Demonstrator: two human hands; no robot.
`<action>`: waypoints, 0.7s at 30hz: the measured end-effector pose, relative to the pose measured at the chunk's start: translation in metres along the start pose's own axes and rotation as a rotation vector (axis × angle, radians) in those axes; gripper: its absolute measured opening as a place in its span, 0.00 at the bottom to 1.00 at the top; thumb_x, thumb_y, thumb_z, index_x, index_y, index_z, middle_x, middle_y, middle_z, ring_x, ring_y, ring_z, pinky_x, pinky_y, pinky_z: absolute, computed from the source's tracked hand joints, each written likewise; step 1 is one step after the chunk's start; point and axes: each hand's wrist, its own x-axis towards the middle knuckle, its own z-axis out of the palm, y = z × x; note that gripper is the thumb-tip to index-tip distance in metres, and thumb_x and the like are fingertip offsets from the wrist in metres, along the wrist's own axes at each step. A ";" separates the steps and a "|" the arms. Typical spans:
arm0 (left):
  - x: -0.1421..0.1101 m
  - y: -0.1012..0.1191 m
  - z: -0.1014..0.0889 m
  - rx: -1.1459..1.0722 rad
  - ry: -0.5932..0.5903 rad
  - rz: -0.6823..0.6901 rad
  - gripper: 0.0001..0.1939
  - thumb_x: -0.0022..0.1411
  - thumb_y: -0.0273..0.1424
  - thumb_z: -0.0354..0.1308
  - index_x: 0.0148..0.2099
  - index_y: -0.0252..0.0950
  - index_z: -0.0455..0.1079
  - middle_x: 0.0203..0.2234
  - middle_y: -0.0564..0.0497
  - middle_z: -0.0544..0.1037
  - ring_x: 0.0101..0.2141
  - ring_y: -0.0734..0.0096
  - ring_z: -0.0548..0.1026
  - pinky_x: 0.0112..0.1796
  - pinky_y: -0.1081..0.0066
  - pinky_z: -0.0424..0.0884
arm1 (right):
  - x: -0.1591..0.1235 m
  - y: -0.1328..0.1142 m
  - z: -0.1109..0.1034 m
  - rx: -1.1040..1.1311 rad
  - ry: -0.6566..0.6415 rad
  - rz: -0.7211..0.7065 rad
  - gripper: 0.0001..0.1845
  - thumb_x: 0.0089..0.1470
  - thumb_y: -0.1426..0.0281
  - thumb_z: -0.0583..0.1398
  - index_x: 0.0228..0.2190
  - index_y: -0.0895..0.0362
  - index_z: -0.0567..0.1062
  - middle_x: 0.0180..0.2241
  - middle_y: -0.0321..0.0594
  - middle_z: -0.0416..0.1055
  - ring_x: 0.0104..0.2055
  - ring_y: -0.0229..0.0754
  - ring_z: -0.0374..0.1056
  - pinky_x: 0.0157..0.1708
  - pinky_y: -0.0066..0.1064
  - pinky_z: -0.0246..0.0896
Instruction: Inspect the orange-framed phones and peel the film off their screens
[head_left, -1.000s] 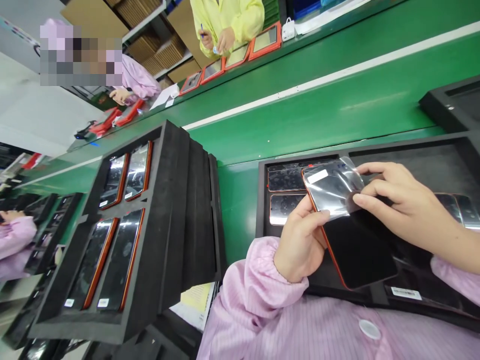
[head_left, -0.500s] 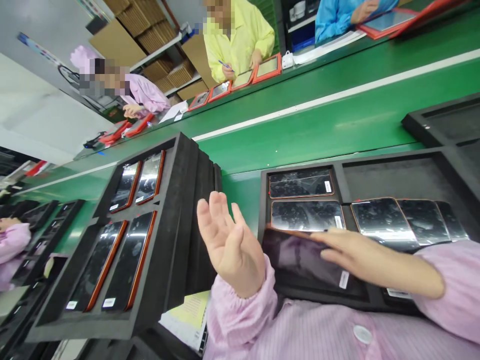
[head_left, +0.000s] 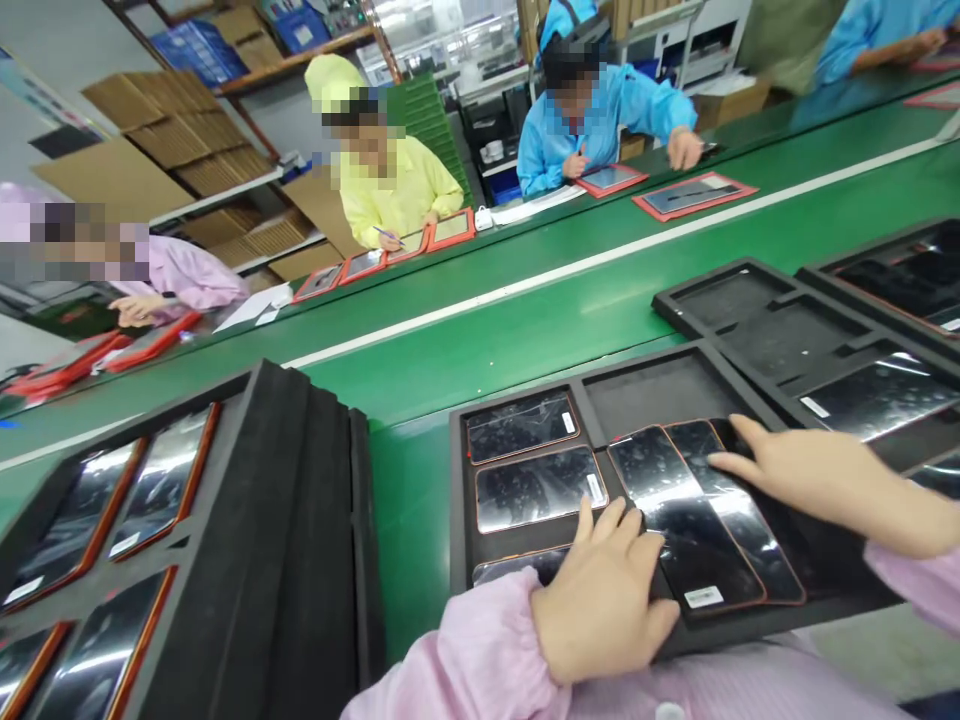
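Note:
A black foam tray (head_left: 459, 500) lies before me with several dark-screened, orange-edged phones. My left hand (head_left: 604, 590) reaches over its near middle, palm down and fingers apart, partly covering a phone (head_left: 517, 565) in the left section. Above that, a phone (head_left: 536, 490) with a white label lies flat. In the right section, a phone (head_left: 682, 515) overlaps another phone (head_left: 739, 505). My right hand (head_left: 780, 465) has its thumb and a finger around the upper end of a third dark phone (head_left: 726, 436) at the right of this overlapping group.
Stacked foam trays (head_left: 300, 520) stand at left, the top one holding phones. More foam trays (head_left: 780, 325) lie at right. Behind runs a green conveyor belt (head_left: 510, 335). Across it, people in pink, yellow and blue work with red-framed panels (head_left: 694, 195).
The view has swung right. My left hand has come down from its raised position onto the tray. My right hand has moved from the dark left-section phone to the overlapping phones.

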 end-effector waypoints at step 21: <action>0.031 0.001 0.010 -0.947 0.319 -0.138 0.50 0.48 0.42 0.69 0.68 0.42 0.50 0.65 0.40 0.59 0.64 0.47 0.57 0.61 0.50 0.56 | -0.012 -0.085 0.010 1.425 0.028 0.101 0.37 0.44 0.53 0.67 0.52 0.54 0.64 0.55 0.53 0.69 0.50 0.51 0.72 0.45 0.40 0.73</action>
